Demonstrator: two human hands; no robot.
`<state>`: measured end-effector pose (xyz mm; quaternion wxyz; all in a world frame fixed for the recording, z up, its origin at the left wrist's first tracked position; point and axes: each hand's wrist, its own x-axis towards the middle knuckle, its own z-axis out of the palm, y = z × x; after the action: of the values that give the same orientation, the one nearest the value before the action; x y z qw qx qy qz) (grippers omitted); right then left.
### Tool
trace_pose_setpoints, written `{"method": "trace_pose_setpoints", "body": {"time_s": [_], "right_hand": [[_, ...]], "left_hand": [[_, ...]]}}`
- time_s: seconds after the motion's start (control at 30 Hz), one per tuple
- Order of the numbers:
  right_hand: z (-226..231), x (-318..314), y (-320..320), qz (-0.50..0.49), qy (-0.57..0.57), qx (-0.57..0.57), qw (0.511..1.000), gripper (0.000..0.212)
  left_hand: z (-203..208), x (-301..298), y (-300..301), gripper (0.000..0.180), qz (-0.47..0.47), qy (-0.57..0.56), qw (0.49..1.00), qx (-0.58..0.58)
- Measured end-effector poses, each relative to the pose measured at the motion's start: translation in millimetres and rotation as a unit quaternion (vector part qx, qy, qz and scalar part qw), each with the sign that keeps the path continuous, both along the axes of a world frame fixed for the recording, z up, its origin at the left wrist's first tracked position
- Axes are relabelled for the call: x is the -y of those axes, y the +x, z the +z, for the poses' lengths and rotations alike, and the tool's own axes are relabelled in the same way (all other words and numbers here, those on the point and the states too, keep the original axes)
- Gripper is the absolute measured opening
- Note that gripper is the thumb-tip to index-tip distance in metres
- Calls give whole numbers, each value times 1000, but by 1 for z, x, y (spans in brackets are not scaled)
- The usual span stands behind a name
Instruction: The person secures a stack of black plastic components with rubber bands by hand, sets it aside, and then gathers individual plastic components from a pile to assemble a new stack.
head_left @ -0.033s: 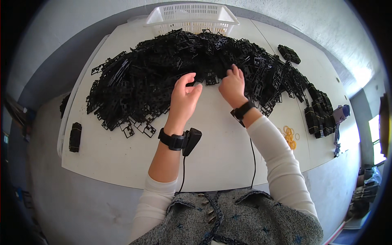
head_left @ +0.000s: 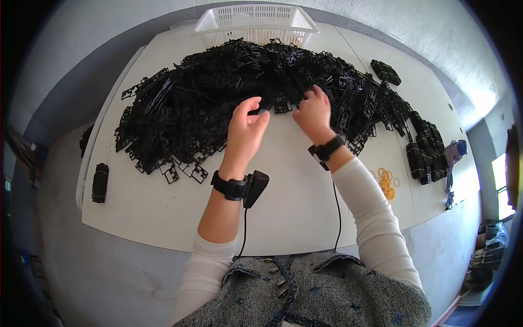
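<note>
A wide heap of flat black plastic frames (head_left: 190, 109) with square cut-outs spreads in an arc over the white table (head_left: 289, 201). My left hand (head_left: 246, 128) is at the heap's near edge, its thumb apart from the curved fingers; I see nothing held in it. To its right, my right hand (head_left: 314, 113) reaches the heap with its fingers bent together. Whatever lies under those fingertips is hidden against the black pieces. Both wrists wear black straps, the left one with a black device (head_left: 256, 189) and a cable.
Behind the heap stands a white slotted basket (head_left: 259, 24). Banded black bundles lie at left (head_left: 100, 183), far right (head_left: 385, 72) and stacked at right (head_left: 425, 150), beside a purple-and-blue object (head_left: 456, 151). Yellow rubber bands (head_left: 386, 184) lie near my right forearm.
My right hand has shifted slightly to the right, its fingers bent a little more. The left hand stays where it was.
</note>
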<state>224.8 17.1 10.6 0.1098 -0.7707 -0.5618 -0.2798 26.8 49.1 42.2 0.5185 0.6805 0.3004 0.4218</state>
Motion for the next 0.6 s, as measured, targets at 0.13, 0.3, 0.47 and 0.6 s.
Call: {"method": "trace_pose_setpoints", "body": {"time_s": [0.13, 0.3, 0.47, 0.6], "right_hand": [[56, 44, -6, 38, 17, -465, 884, 15], [56, 88, -38, 211, 96, -378, 896, 11], [68, 98, -53, 364, 102, -203, 903, 12], [69, 101, -29, 315, 155, -353, 867, 10]], "left_hand": [[-1, 1, 1, 43, -12, -6, 1000, 1], [6, 21, 17, 42, -118, -203, 965, 120], [0, 26, 22, 36, -183, -238, 940, 159], [16, 35, 21, 33, -255, -270, 909, 187]]}}
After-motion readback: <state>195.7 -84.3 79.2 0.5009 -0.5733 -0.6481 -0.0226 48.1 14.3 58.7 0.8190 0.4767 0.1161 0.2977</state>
